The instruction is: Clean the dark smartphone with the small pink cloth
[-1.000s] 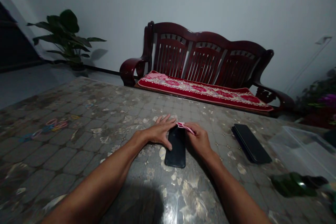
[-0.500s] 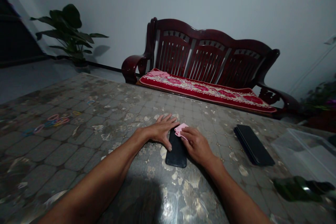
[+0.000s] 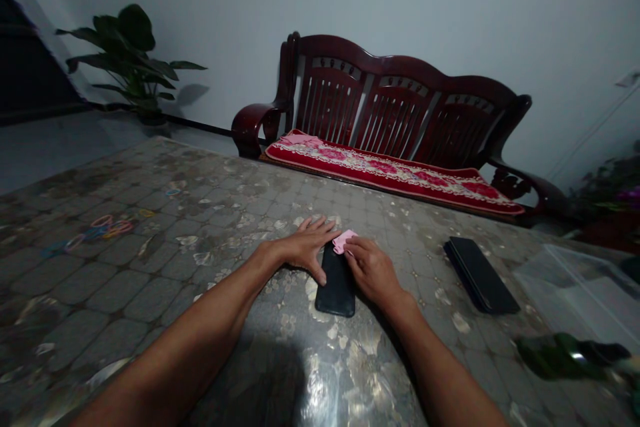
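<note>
A dark, flat phone [image 3: 336,290] lies on the patterned tabletop in front of me, its far end partly covered by my hands. My left hand [image 3: 307,248] is spread open at its left side, with the thumb resting on the phone's edge. Between the fingers of my right hand [image 3: 369,267] is a folded pink cloth [image 3: 344,241], pressed on the phone's far end. Part of the cloth is hidden under those fingers.
Right of my hands lies a stack of dark, flat cases [image 3: 481,275]. Beyond it are a clear plastic box [image 3: 575,287] and a green bottle [image 3: 555,355]. Colourful bands [image 3: 107,227] lie on the left of the table [image 3: 200,213]. A wooden bench [image 3: 390,107] stands behind.
My right hand has slid the pink cloth slightly away from me along the phone's far end. The left hand stays in place.
</note>
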`<state>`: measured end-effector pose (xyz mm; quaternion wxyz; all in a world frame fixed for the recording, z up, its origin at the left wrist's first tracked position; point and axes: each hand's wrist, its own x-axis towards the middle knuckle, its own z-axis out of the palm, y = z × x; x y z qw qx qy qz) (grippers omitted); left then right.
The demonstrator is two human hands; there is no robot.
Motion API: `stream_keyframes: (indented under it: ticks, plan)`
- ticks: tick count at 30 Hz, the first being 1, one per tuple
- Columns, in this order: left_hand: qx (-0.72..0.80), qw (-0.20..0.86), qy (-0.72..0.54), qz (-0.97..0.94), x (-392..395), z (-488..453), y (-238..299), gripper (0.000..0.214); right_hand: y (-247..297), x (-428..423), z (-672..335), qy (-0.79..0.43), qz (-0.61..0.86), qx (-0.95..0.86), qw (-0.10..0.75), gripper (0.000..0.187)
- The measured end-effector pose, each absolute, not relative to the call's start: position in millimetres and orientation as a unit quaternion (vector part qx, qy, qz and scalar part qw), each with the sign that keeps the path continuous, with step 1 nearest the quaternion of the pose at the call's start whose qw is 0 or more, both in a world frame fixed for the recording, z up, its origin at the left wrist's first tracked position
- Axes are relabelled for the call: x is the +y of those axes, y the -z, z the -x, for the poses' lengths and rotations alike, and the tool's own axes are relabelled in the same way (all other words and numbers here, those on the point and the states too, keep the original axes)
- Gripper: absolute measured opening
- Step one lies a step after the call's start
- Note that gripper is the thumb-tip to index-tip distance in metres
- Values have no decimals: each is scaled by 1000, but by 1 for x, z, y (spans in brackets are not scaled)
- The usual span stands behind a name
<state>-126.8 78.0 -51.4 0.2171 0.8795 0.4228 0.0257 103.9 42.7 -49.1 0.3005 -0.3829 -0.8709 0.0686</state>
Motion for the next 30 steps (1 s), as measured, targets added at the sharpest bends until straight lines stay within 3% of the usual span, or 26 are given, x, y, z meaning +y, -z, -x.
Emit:
stream_keyframes:
  ticks: [7, 15, 22, 30]
  plan:
    - [424, 218, -29, -879, 78, 127, 53, 133, 47, 29, -109, -91, 331, -896, 282, 23]
    - [429, 222, -33, -875, 79, 128, 55, 139, 55, 52, -100, -70, 409, -860, 298, 25]
    - [432, 221, -46, -873, 78, 127, 56, 134, 43, 38, -96, -106, 336, -898, 263, 23]
    - [433, 220, -48, -873, 79, 129, 58, 134, 53, 54, -92, -83, 401, -862, 299, 25]
